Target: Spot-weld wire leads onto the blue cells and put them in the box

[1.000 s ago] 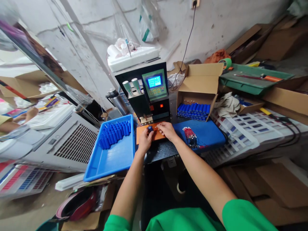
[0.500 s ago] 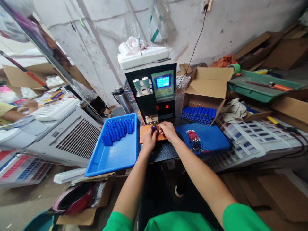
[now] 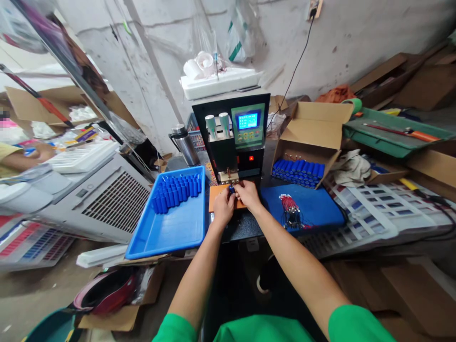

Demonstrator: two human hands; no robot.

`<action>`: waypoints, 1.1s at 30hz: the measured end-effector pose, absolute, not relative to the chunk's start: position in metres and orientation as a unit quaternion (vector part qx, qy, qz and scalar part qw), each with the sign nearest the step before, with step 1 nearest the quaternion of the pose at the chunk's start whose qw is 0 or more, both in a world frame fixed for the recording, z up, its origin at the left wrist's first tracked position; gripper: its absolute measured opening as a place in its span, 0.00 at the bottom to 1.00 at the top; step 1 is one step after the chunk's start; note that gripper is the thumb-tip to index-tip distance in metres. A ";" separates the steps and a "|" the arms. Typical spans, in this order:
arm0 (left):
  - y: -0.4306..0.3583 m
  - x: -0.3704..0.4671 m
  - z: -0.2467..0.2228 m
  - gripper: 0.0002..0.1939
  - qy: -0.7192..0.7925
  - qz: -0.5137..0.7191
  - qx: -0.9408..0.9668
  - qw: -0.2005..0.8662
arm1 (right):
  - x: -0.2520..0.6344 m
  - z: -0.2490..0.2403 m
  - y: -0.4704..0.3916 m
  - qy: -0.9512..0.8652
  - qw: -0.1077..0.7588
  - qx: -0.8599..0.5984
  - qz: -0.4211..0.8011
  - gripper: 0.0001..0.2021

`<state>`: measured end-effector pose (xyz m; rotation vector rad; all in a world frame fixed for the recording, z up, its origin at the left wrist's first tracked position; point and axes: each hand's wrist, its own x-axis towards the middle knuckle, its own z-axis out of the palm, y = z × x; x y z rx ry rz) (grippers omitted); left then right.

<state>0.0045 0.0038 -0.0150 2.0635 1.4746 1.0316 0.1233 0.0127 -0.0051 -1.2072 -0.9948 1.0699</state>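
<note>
Under the tip of a black machine (image 3: 249, 164) with a lit screen, my left hand (image 3: 223, 206) is closed on a small blue cylinder (image 3: 231, 189). My right hand (image 3: 248, 194) is beside it, fingers pinched at the cylinder's right side; what they hold is too small to make out. Both hands are over an orange board (image 3: 215, 194). To the left, a blue tray (image 3: 171, 240) holds standing blue cylinders (image 3: 176, 192). On the right, a bundle of red and black wires (image 3: 290, 209) lies on a blue mat (image 3: 320, 204).
An open cardboard box (image 3: 313, 123) with more blue cylinders stands right of the machine. A steel flask (image 3: 185, 146) is behind the tray. Another person's hand (image 3: 44, 153) shows at far left. A green tray (image 3: 395, 140) sits at back right.
The camera view has shifted a little, so the machine and hands appear slightly farther right. Both hands remain together at the machine's tip.
</note>
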 end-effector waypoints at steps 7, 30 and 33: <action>0.003 0.005 -0.014 0.08 0.535 0.358 0.740 0.195 | 0.123 0.001 0.008 -0.397 0.606 -0.503 0.472 0.11; 0.002 0.006 -0.014 0.09 0.534 0.358 0.741 0.194 | 0.124 0.003 0.005 -0.407 0.599 -0.502 0.473 0.11; 0.002 0.006 -0.013 0.08 0.532 0.362 0.738 0.202 | 0.125 0.001 0.004 -0.406 0.597 -0.503 0.475 0.11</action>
